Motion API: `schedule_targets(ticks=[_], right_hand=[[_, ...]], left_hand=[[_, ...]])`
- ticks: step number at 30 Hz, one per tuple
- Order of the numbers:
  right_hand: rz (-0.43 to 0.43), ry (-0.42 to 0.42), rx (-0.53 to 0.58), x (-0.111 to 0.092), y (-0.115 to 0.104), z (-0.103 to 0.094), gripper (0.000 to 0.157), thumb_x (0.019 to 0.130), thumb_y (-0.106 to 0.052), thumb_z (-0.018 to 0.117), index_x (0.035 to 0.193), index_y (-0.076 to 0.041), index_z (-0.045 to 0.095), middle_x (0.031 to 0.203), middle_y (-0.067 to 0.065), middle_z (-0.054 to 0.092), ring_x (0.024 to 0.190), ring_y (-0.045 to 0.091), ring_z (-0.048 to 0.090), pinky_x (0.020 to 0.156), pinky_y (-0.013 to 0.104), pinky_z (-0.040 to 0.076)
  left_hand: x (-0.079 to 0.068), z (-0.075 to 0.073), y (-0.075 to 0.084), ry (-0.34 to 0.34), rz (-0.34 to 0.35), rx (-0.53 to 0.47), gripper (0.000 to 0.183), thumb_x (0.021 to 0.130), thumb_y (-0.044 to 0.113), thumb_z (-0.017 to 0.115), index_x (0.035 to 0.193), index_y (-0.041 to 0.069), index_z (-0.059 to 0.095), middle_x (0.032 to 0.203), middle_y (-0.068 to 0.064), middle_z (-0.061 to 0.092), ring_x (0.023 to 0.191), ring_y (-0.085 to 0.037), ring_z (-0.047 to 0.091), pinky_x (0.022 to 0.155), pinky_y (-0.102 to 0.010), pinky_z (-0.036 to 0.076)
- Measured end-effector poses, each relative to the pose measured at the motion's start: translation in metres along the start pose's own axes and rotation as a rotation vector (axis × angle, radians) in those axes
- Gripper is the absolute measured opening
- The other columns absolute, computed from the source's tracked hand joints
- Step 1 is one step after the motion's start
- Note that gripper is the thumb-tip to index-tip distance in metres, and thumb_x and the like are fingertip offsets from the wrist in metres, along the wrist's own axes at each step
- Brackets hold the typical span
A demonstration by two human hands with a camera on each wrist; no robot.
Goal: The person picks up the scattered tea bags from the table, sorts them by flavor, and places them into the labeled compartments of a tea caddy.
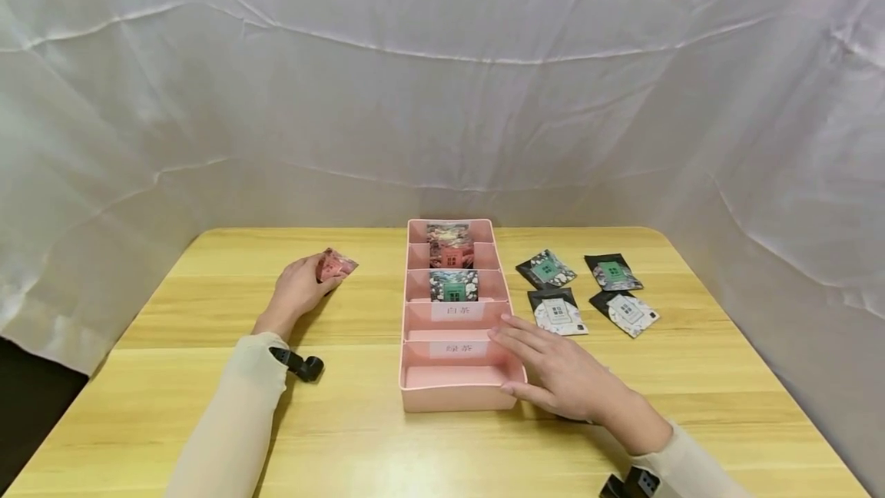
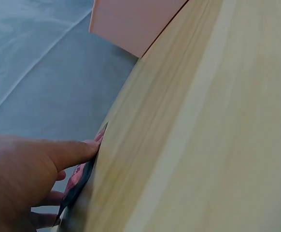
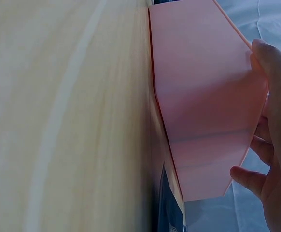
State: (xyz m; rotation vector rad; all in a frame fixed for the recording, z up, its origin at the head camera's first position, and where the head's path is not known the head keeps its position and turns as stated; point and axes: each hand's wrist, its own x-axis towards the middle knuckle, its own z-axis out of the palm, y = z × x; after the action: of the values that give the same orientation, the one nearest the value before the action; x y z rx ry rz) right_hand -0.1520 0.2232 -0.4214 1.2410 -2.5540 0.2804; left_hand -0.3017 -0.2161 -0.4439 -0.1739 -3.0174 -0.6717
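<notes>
My left hand (image 1: 299, 288) is at the table's left side and pinches a pink tea packet (image 1: 336, 264). In the left wrist view the packet's dark underside (image 2: 75, 191) shows between the fingers. A pink divided box (image 1: 459, 398) stands mid-table, with white labels on its front dividers. My right hand (image 1: 563, 371) rests on its right rim near the front, fingers spread and loosely extended; the thumb touches the front corner. Toward the back of the box, a green-labelled packet (image 1: 453, 287), a red packet (image 1: 452, 257) and another floral packet (image 1: 448, 234) stand in separate compartments.
Right of the box lie two green-labelled packets (image 1: 546, 270) and two white-labelled packets (image 1: 557, 312). A dark packet (image 3: 169, 208) lies beside the box, mostly hidden by my right hand in the head view. A pale curtain (image 1: 442, 114) encloses the table's back and sides.
</notes>
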Motion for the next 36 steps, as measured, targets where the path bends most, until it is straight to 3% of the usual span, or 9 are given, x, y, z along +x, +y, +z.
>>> schedule_targets(ticks=[11,19,25,32,36], right_hand=[[-0.003,0.009,0.002,0.001,-0.001,-0.001,0.066,0.097,-0.053,0.052,0.148,-0.012,0.044,0.153,0.013,0.038,0.14,0.026,0.035,0.106,0.049,0.04],[-0.003,0.008,0.004,0.0,-0.001,-0.001,0.066,0.097,-0.053,0.053,0.148,-0.012,0.044,0.153,0.012,0.038,0.14,0.026,0.035,0.106,0.05,0.041],[0.002,0.005,0.002,0.0,-0.002,-0.001,0.066,0.096,-0.053,0.053,0.148,-0.013,0.044,0.154,0.012,0.037,0.14,0.027,0.035,0.106,0.05,0.041],[0.006,0.006,-0.003,0.0,-0.002,-0.001,0.066,0.096,-0.053,0.053,0.147,-0.013,0.045,0.153,0.012,0.038,0.14,0.026,0.035,0.107,0.048,0.04],[0.001,0.01,-0.002,0.0,-0.002,-0.001,0.065,0.096,-0.053,0.053,0.147,-0.012,0.045,0.153,0.012,0.038,0.14,0.026,0.036,0.106,0.048,0.04]], left_hand=[[-0.002,-0.007,0.002,-0.001,-0.005,-0.06,0.072,0.092,0.028,0.068,0.145,-0.008,0.036,0.141,-0.035,0.038,0.128,-0.052,0.037,0.108,-0.061,0.031],[-0.001,-0.011,0.005,0.006,-0.009,-0.056,0.066,0.09,0.018,0.071,0.142,-0.01,0.041,0.126,-0.032,0.049,0.115,-0.044,0.049,0.104,-0.056,0.038],[-0.002,-0.016,0.01,0.001,-0.017,-0.095,0.065,0.089,0.017,0.073,0.143,-0.005,0.043,0.106,-0.023,0.053,0.093,-0.033,0.051,0.085,-0.049,0.045],[-0.005,-0.02,0.018,0.008,0.014,-0.175,0.046,0.095,0.016,0.065,0.134,-0.001,0.05,0.118,-0.024,0.06,0.103,-0.036,0.057,0.089,-0.051,0.047],[-0.006,-0.023,0.022,0.031,0.037,-0.184,0.035,0.097,0.018,0.062,0.126,0.002,0.053,0.112,-0.021,0.062,0.1,-0.035,0.057,0.085,-0.05,0.047]])
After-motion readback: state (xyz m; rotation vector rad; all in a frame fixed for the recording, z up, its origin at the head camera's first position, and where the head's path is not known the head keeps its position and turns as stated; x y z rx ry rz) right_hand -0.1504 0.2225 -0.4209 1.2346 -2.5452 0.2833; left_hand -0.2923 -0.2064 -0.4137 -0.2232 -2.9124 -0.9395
